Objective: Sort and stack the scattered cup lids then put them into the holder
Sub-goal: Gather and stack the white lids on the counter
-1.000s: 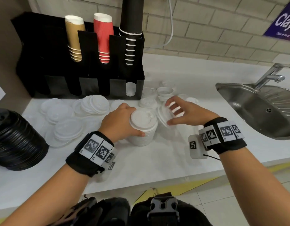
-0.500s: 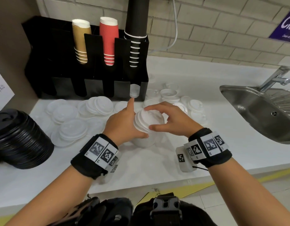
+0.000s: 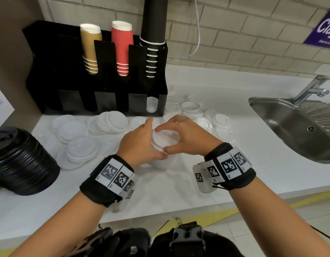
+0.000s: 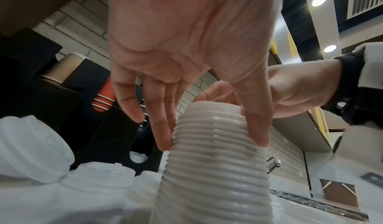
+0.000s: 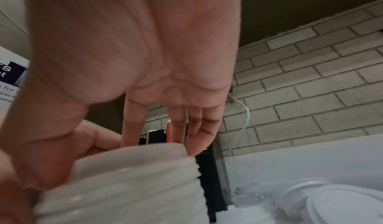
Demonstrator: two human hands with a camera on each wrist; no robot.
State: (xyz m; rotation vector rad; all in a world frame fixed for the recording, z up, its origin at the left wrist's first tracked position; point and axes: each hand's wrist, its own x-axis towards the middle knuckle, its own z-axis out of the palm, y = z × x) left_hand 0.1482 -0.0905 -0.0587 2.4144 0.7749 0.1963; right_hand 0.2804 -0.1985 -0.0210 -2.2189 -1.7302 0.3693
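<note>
A tall stack of white lids stood on the white desk, in front of the black holder. The left hand gripped the stack's side, thumb and fingers curled round its ridged edges. The right hand held the top lid, its thumb and fingertips pinching the rim. Loose white lids lay scattered before the holder, and more to the holder's right. A stack of black lids lay left of the holder.
</note>
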